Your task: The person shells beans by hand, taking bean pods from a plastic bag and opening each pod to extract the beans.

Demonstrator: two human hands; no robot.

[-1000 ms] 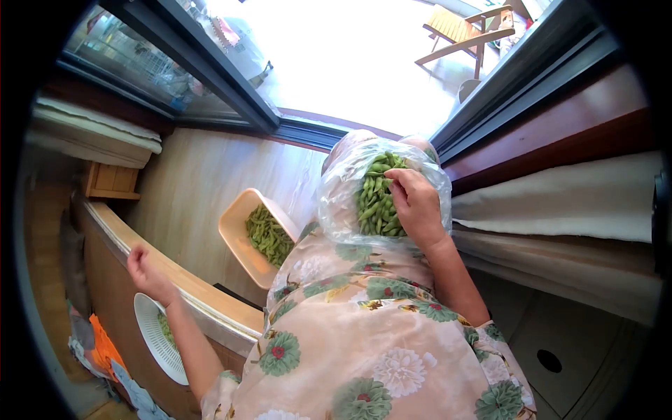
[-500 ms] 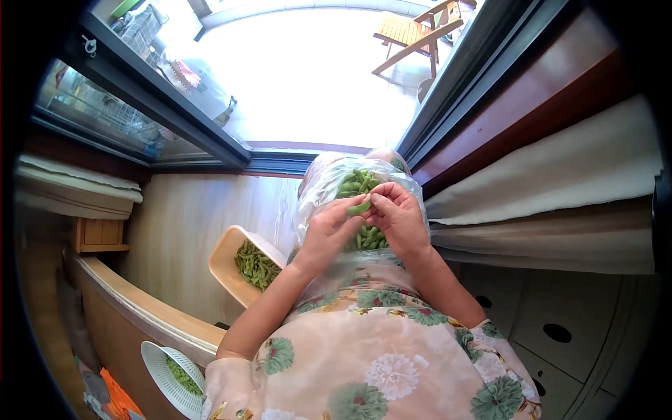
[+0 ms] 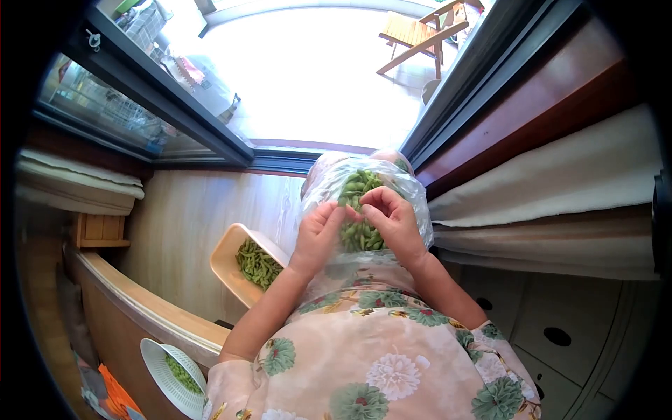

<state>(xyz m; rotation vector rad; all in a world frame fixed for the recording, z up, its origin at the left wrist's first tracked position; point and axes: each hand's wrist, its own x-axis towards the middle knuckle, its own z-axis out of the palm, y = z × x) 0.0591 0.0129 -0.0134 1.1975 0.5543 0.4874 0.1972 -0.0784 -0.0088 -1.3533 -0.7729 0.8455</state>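
Note:
Green bean pods (image 3: pixel 360 236) lie in a clear plastic bag (image 3: pixel 413 192) on the lap. Over the bag's left part is my left hand (image 3: pixel 319 234), thumb and fingers pinched together around something too small to make out. My right hand (image 3: pixel 393 222) is just beside it above the pods, its thumb and forefinger also closed in a pinch; what lies between them is hidden. The fingertips of both hands are close together.
A peach-coloured bin (image 3: pixel 225 255) with green pods and shells stands on the floor at the left. Lower down is a white basket (image 3: pixel 155 358) holding shelled green beans (image 3: pixel 182 374). A wooden chair (image 3: pixel 413 35) stands beyond the open sliding door (image 3: pixel 168 91).
My left hand has come from the far left to the bag. The green pod seen between both hands half a second ago no longer shows clearly, and the fingers have shifted.

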